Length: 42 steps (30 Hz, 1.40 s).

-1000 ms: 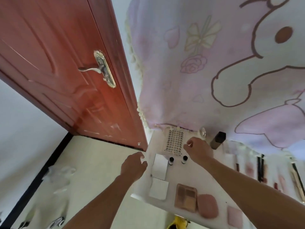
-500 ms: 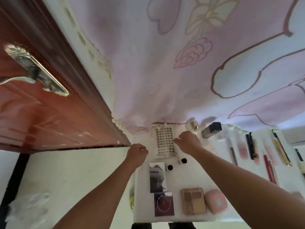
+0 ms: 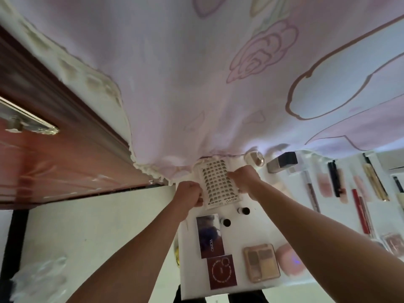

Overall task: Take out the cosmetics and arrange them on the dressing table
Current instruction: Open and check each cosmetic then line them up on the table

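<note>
Cosmetics [image 3: 288, 262] are laid out all over the white dressing table [image 3: 269, 228]. Head view: a pink cartoon-print cloth [image 3: 196, 84] hangs down to the table's back edge, there's a reddish wooden door [image 3: 54, 162] with a brass handle [image 3: 28, 125] on the left, and pale floor [image 3: 98, 232] below it. The near edge has an eyeshadow palette [image 3: 261, 262], a dark red box [image 3: 222, 272] and a purple one [image 3: 209, 236], with two little black-capped bottles [image 3: 226, 222] just behind. Pencils and lipsticks [image 3: 360, 213] are lined up on the right. Grip: the lash tray [image 3: 217, 181] sits at the back by the cloth. The left hand [image 3: 189, 194] has its fingers curled against the tray's left edge and the right hand [image 3: 243, 179] is curled over its right edge, so both are holding it, kinda blurry though
</note>
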### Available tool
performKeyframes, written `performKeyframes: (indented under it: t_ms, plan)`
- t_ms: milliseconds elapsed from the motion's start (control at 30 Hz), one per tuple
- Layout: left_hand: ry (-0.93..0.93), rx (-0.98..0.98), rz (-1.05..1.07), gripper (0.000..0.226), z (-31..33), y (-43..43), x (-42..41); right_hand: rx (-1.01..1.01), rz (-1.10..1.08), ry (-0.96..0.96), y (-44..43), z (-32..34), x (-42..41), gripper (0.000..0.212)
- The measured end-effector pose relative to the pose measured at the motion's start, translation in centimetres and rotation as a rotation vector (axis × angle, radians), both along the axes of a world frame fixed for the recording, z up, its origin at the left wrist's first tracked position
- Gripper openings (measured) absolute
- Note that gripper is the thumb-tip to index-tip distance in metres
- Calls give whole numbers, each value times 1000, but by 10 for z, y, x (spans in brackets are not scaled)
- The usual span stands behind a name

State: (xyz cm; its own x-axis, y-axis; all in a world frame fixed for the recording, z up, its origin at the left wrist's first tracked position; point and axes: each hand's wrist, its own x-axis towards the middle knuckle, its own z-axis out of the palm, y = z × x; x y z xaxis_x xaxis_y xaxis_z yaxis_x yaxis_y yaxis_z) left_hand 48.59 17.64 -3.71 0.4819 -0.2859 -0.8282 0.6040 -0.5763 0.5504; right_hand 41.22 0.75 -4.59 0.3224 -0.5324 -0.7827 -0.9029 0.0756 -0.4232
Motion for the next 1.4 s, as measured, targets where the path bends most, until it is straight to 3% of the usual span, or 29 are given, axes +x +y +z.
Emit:
performKeyframes:
  t_ms: [233, 433, 700, 967, 1067, 1167, 1300, 1400]
  plan:
    - [18, -105, 112, 20, 26, 2, 2, 68, 26, -94, 2, 33, -10, 35]
    - [96, -293, 253, 24, 60, 11, 14, 148, 218, -181, -9, 78, -26, 37]
    - [12, -364, 69, 29, 116, 27, 17, -47, 448, -295, -8, 145, -24, 32]
    - [-68, -517, -57, 36, 191, 30, 30, -243, 469, -439, 6, 215, -20, 13]
    - [-92, -557, -25, 33, 209, 31, 36, -277, 493, -438, 5, 237, -24, 50]
    - [-97, -574, 9, 33, 215, 32, 36, -215, 585, -434, 11, 261, -40, 72]
    - [-79, -594, 34, 28, 213, 34, 31, -264, 751, -302, 23, 272, -53, 90]
    - [-49, -608, 9, 21, 212, 39, 13, -250, 758, -291, 24, 264, -61, 89]
